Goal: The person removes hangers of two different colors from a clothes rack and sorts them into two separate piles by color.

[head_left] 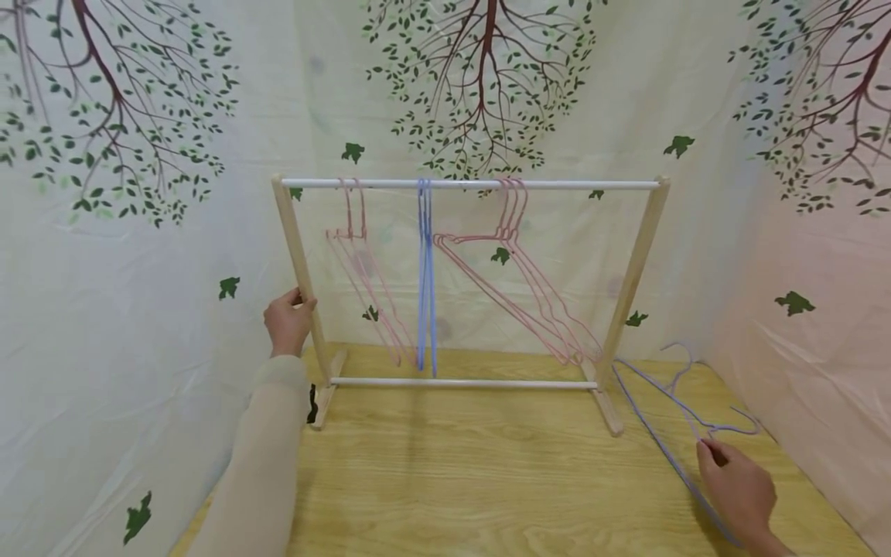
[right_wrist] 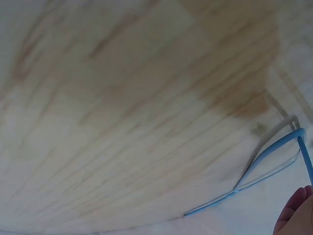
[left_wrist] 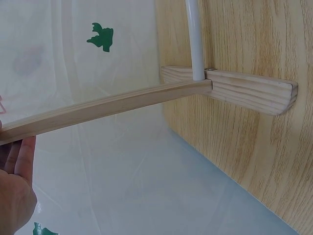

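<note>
A small clothes rack (head_left: pixel 473 185) with wooden posts and white rails stands on the table. My left hand (head_left: pixel 288 321) grips its left post (head_left: pixel 295 240); in the left wrist view the fingers (left_wrist: pixel 25 159) lie against the post (left_wrist: pixel 98 111). At the right, my right hand (head_left: pixel 741 487) pinches a blue-purple wire hanger (head_left: pixel 661 445). A second hook (head_left: pixel 689 356) shows beside it, and the two frames overlap. In the right wrist view, blue hanger wire (right_wrist: pixel 274 147) extends beyond the partly visible right hand (right_wrist: pixel 296 215).
On the top rail hang two pink hangers (head_left: pixel 363 209) at the left, blue hangers (head_left: pixel 421 286) in the middle and pink hangers (head_left: pixel 504 209) right of centre. The wood-grain table (head_left: pixel 452 480) lies in front. Cloth with printed trees (head_left: pixel 334 93) surrounds it. A black strip (head_left: pixel 312 404) is by the left foot.
</note>
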A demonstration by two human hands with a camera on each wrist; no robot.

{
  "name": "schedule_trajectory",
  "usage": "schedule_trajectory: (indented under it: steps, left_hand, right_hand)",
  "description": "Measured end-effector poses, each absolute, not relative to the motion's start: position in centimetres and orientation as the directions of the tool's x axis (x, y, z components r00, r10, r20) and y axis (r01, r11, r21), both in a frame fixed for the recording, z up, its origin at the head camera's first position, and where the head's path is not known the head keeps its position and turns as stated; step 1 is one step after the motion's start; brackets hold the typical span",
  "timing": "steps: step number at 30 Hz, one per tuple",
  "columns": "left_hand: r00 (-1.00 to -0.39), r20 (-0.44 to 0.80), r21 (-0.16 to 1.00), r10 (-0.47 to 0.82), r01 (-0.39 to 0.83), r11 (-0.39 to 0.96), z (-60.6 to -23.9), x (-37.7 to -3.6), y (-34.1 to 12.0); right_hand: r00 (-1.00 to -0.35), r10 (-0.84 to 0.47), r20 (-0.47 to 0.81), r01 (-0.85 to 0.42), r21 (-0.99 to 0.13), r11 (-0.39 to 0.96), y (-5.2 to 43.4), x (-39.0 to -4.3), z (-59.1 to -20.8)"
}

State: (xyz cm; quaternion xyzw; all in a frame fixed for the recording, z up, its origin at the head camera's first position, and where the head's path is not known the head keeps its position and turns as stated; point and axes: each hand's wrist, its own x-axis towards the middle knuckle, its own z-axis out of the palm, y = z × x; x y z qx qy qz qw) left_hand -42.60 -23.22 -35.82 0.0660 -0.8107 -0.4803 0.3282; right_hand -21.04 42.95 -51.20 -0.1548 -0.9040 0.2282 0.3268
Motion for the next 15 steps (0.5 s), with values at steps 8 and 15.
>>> schedule_trajectory:
  steps: [8, 15]
  left_hand:
    - [-0.781, 0.461, 0.828, -0.421, 0.208, 0.520, -35.8, -42.7, -23.2]
    - [-0.778, 0.465, 0.826, -0.423, 0.209, 0.523, -35.9, -42.8, -23.3]
  right_hand:
    - [-0.776, 0.559, 0.292, 0.339, -0.555, 0.760, 43.9, -21.0, -50.7]
    - [-0.797, 0.581, 0.166, 0.421, -0.537, 0.731, 44.9, -21.0, -50.7]
